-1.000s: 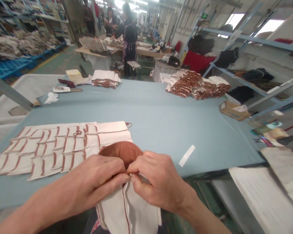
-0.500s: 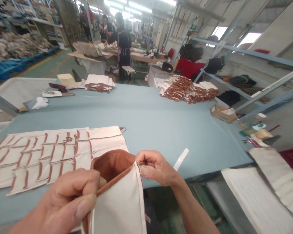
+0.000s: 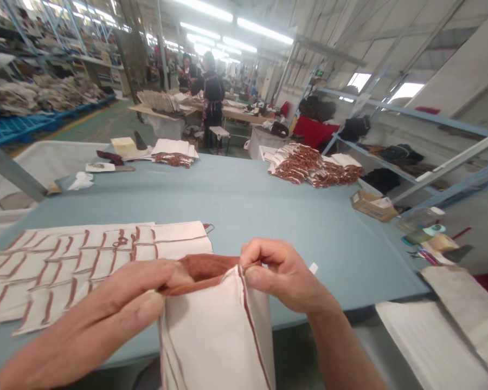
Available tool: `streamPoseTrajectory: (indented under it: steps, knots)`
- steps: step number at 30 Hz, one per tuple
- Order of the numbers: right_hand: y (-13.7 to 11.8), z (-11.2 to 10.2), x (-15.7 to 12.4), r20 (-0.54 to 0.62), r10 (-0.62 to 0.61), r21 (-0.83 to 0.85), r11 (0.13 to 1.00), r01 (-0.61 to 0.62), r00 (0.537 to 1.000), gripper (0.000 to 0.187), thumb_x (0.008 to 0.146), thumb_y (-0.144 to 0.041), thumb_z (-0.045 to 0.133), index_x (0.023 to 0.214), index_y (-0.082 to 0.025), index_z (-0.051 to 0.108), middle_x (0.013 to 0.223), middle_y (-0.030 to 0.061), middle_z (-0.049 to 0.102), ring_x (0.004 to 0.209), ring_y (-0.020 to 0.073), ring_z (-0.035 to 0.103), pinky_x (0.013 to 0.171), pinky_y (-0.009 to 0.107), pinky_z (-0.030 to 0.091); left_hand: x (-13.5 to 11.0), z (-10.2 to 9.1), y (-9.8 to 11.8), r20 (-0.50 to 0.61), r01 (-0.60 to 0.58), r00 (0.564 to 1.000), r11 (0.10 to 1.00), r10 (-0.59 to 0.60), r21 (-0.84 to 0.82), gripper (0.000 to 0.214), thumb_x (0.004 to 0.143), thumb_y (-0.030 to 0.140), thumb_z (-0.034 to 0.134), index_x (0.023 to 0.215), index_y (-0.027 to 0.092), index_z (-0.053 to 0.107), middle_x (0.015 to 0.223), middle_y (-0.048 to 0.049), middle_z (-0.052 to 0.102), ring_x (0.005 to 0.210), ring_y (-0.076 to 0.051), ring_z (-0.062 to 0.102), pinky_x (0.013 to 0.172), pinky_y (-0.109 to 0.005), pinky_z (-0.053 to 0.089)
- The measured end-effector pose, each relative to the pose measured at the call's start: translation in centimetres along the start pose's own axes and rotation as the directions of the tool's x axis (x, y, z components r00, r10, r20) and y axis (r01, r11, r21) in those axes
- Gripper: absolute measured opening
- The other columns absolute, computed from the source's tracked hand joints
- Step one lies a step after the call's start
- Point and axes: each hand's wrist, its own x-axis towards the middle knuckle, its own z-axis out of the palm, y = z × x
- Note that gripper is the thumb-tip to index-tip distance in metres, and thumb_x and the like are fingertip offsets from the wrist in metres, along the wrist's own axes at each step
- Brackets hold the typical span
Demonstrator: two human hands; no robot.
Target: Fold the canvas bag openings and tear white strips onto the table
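Observation:
A white fabric bag with a brown lining hangs between my hands at the table's front edge, its mouth partly open. My left hand pinches the rim on the left, its fingers reaching inside and the thumb outside. At the right corner, where a brown-edged seam runs down, my right hand pinches the rim between thumb and fingers. Left of the bag, overlapping rows of white pieces with brown edges lie flat on the blue-grey table. The bag's lower end is out of view.
Brown-and-white bundles are heaped at the far right, with a smaller stack at the far left. A cardboard box stands on the right edge. Two people are at a table beyond. White sheets lie lower right.
The bag has turned so its seam side and more of its front show. My left hand has flattened along the rim, and my right hand has shifted slightly right and up.

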Motion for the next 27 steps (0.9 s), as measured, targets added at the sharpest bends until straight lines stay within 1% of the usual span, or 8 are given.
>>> streamPoseTrajectory:
  steps: [2, 4, 8, 13, 16, 20, 24, 27]
  knots:
    - [-1.1, 0.3, 0.3, 0.020, -0.027, -0.083, 0.996, 0.028, 0.999, 0.021, 0.091, -0.032, 0.073, 0.078, -0.019, 0.064, 0.068, -0.0050, 0.052, 0.062, 0.0102, 0.041, 0.059, 0.023, 0.034, 1.5, -0.5, 0.9, 0.103, -0.007, 0.994, 0.990, 0.022, -0.144, 0.023, 0.105, 0.045, 0.056, 0.107, 0.030, 0.074, 0.102, 0.0070, 0.078, 0.090, -0.014, 0.072, 0.083, -0.016, 0.053]
    - [-1.5, 0.7, 0.6, 0.034, -0.040, -0.126, 0.991, 0.044, 0.999, 0.017, 0.091, -0.028, 0.070, 0.078, -0.019, 0.063, 0.068, -0.0052, 0.053, 0.062, 0.0100, 0.042, 0.058, 0.022, 0.034, 3.0, -0.4, 1.6, 0.137, -0.022, 0.989, 0.968, 0.058, -0.249, 0.012, 0.101, 0.035, 0.064, 0.097, 0.028, 0.073, 0.090, 0.0090, 0.074, 0.082, -0.011, 0.068, 0.080, -0.015, 0.050]
    - [-1.0, 1.1, 1.3, 0.047, -0.047, -0.203, 0.978, 0.056, 0.998, 0.015, 0.091, -0.027, 0.067, 0.079, -0.019, 0.063, 0.067, -0.0058, 0.054, 0.062, 0.0099, 0.044, 0.061, 0.022, 0.038, 5.2, 0.1, 2.2, 0.216, 0.030, 0.975, 0.951, 0.039, -0.309, 0.020, 0.098, 0.028, 0.057, 0.087, 0.022, 0.073, 0.079, 0.0061, 0.069, 0.076, -0.011, 0.064, 0.075, -0.018, 0.049]
    - [-0.8, 0.5, 1.8, 0.058, -0.039, -0.323, 0.945, 0.056, 0.998, 0.013, 0.090, -0.023, 0.064, 0.078, -0.020, 0.063, 0.073, -0.0042, 0.060, 0.067, 0.0107, 0.050, 0.067, 0.023, 0.041, 6.7, 0.8, 2.2, 0.267, 0.096, 0.964, 0.925, 0.007, -0.369, 0.029, 0.098, 0.031, 0.054, 0.074, 0.020, 0.065, 0.067, 0.0062, 0.057, 0.063, -0.011, 0.052, 0.061, -0.019, 0.042]
    - [-0.3, 0.5, 1.3, 0.049, -0.040, -0.296, 0.954, 0.053, 0.998, 0.013, 0.088, -0.026, 0.066, 0.078, -0.020, 0.062, 0.073, -0.0044, 0.060, 0.067, 0.0112, 0.051, 0.069, 0.023, 0.042, 6.4, 1.5, 2.3, 0.268, 0.135, 0.962, 0.934, -0.044, -0.332, 0.029, 0.098, 0.032, 0.054, 0.074, 0.020, 0.065, 0.070, 0.0055, 0.060, 0.067, -0.011, 0.056, 0.064, -0.019, 0.043]
    - [1.6, 1.3, 0.1, 0.063, -0.045, -0.227, 0.972, 0.058, 0.997, 0.020, 0.082, -0.035, 0.077, 0.079, -0.020, 0.063, 0.074, -0.0050, 0.059, 0.068, 0.0115, 0.047, 0.068, 0.024, 0.041, 4.7, 2.7, 2.5, 0.289, 0.196, 0.951, 0.940, -0.113, -0.279, 0.029, 0.100, 0.034, 0.054, 0.076, 0.020, 0.064, 0.070, 0.0057, 0.059, 0.066, -0.011, 0.054, 0.063, -0.020, 0.041]
    - [3.5, 2.0, -0.6, 0.043, -0.015, -0.175, 0.984, 0.023, 0.999, 0.028, 0.077, -0.037, 0.083, 0.078, -0.020, 0.060, 0.073, -0.0068, 0.053, 0.066, 0.0105, 0.042, 0.064, 0.024, 0.036, 3.0, 3.7, 2.4, 0.341, 0.282, 0.925, 0.901, -0.165, -0.330, 0.032, 0.102, 0.035, 0.052, 0.077, 0.020, 0.064, 0.072, 0.0055, 0.057, 0.066, -0.011, 0.052, 0.063, -0.021, 0.041]
    - [4.1, 2.1, -0.6, 0.093, 0.005, -0.107, 0.994, 0.005, 0.996, 0.027, 0.081, -0.036, 0.080, 0.078, -0.021, 0.059, 0.071, -0.0079, 0.049, 0.064, 0.0098, 0.039, 0.063, 0.024, 0.034, 2.5, 4.0, 2.3, 0.358, 0.324, 0.915, 0.864, -0.183, -0.385, 0.033, 0.104, 0.037, 0.052, 0.078, 0.020, 0.065, 0.072, 0.0059, 0.056, 0.066, -0.011, 0.051, 0.062, -0.021, 0.040]
